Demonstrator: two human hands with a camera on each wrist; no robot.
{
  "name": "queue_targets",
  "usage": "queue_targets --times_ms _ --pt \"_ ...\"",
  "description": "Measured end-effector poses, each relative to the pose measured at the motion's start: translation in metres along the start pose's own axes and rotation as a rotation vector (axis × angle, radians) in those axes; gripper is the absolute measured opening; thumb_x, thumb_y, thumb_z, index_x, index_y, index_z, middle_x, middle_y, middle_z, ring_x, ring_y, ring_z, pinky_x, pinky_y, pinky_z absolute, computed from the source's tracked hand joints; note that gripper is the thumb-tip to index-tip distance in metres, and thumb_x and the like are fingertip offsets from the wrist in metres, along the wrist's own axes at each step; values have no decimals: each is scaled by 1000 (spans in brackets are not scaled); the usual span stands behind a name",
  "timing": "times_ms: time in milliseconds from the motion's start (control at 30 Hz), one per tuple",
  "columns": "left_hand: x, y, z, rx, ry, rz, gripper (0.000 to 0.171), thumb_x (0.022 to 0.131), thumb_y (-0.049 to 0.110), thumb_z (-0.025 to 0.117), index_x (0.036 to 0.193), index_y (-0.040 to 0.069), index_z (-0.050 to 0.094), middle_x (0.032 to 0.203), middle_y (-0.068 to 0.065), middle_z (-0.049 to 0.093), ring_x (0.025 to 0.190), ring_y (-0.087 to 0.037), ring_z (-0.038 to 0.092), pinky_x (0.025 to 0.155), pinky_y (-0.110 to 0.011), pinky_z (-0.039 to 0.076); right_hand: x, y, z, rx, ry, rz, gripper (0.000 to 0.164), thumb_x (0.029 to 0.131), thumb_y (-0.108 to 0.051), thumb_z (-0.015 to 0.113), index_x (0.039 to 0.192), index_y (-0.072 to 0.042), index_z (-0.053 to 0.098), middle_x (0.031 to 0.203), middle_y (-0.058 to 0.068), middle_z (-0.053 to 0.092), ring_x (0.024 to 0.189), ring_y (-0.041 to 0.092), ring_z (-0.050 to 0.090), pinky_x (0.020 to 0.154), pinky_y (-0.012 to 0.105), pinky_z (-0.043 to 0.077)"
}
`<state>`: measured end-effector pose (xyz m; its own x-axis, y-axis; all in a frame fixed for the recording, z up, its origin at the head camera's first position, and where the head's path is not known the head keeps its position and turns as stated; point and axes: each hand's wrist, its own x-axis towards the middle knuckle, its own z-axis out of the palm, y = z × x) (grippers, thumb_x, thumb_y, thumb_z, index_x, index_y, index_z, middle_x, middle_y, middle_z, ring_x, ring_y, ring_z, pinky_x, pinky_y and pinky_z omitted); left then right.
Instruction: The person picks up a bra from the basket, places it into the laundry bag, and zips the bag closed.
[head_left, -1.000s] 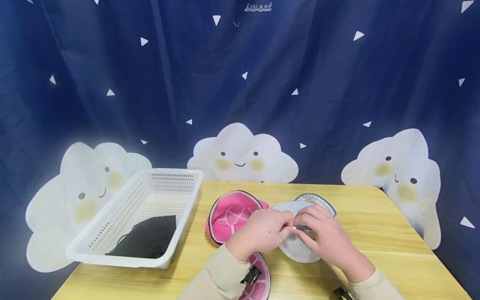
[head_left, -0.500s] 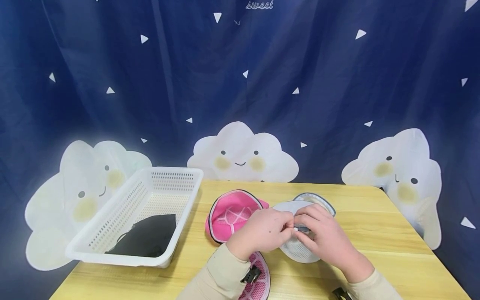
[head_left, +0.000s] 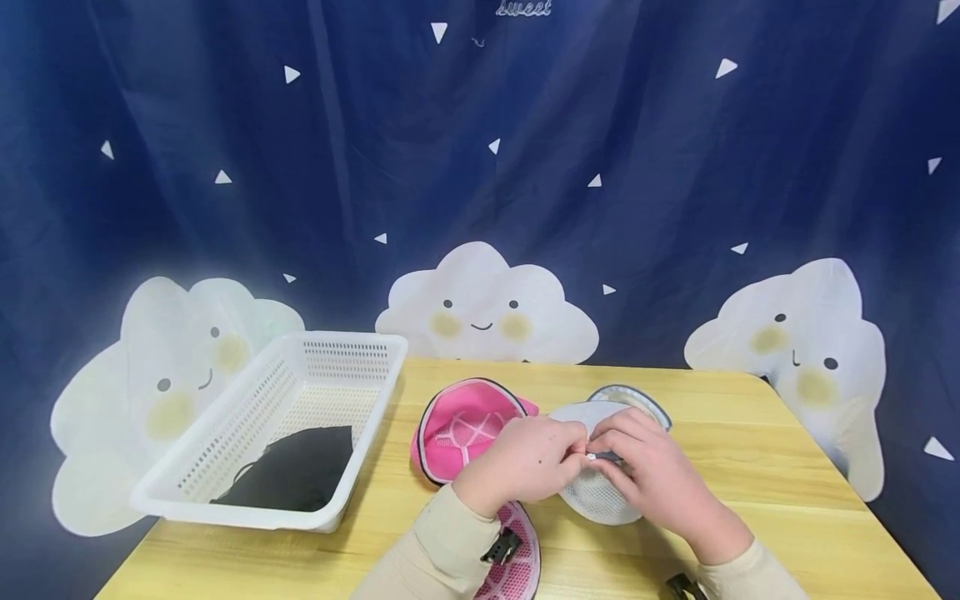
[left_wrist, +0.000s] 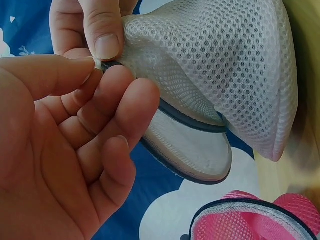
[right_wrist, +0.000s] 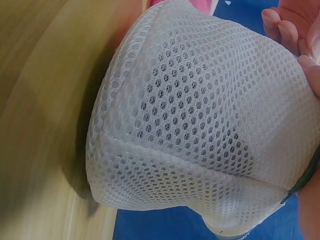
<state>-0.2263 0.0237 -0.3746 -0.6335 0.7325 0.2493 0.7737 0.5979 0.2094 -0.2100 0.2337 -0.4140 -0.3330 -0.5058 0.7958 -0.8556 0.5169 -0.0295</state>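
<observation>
A white mesh laundry bag (head_left: 600, 500) stands on the table, its dark-zipped flap (left_wrist: 192, 150) hanging open. My left hand (head_left: 528, 462) pinches a tiny white piece (left_wrist: 98, 63) at the end of the dark zip between thumb and fingertip; its other fingers are loosely curled. Right against it, my right hand (head_left: 660, 475) pinches the zip edge between thumb and fingers. The fingertips of both hands meet. From the right wrist view the honeycomb mesh body (right_wrist: 190, 105) fills most of the picture and conceals the zip end.
A pink mesh bag (head_left: 480, 402) lies open beside my left hand. Another pink mesh piece (head_left: 519, 575) is partly under the left sleeve. At left stands a white plastic basket (head_left: 225, 517) with black fabric (head_left: 300, 475) inside. A blue curtain (head_left: 480, 125) hangs behind the table.
Both hands stay together at the same spot on the bag, with only tiny finger shifts. The head view has tilted very slightly.
</observation>
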Motion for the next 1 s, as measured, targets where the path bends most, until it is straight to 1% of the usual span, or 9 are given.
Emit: queue_targets --times_ms 233,467,667,867,1000 --pt "0 -1 0 -24 -14 -4 22 98 29 61 79 25 51 64 14 48 62 -4 48 56 -24 38 -1 -1 -3 10 -2 1 28 105 -36 54 93 -16 71 102 -6 66 96 17 58 97 23 37" --pt "-3 -3 5 -34 -36 1 22 98 27 61 79 24 51 64 14 48 61 -3 47 55 -23 38 -7 -1 -2 11 -4 2 29 106 -35 52 93 -16 71 102 -6 66 95 16 58 96 21 37" --pt "-3 -5 5 -7 -10 -2 21 96 26 62 78 24 51 63 14 48 60 -4 47 53 -23 38 -7 0 -3 27 15 9 29 106 -33 52 94 -15 71 101 -5 66 96 18 59 97 22 37" --pt "-2 -8 1 -3 12 14 21 96 25 61 78 24 51 63 15 47 59 -3 47 54 -22 38 -2 3 -6 29 17 -12 28 106 -32 54 94 -15 72 100 -4 66 95 19 59 97 23 36" --pt "-3 -13 -3 -9 32 -18 22 97 27 61 78 25 51 63 14 47 58 -4 47 54 -23 38 1 5 -10 41 46 5 28 105 -31 54 94 -13 72 100 -2 67 94 21 59 96 25 37"
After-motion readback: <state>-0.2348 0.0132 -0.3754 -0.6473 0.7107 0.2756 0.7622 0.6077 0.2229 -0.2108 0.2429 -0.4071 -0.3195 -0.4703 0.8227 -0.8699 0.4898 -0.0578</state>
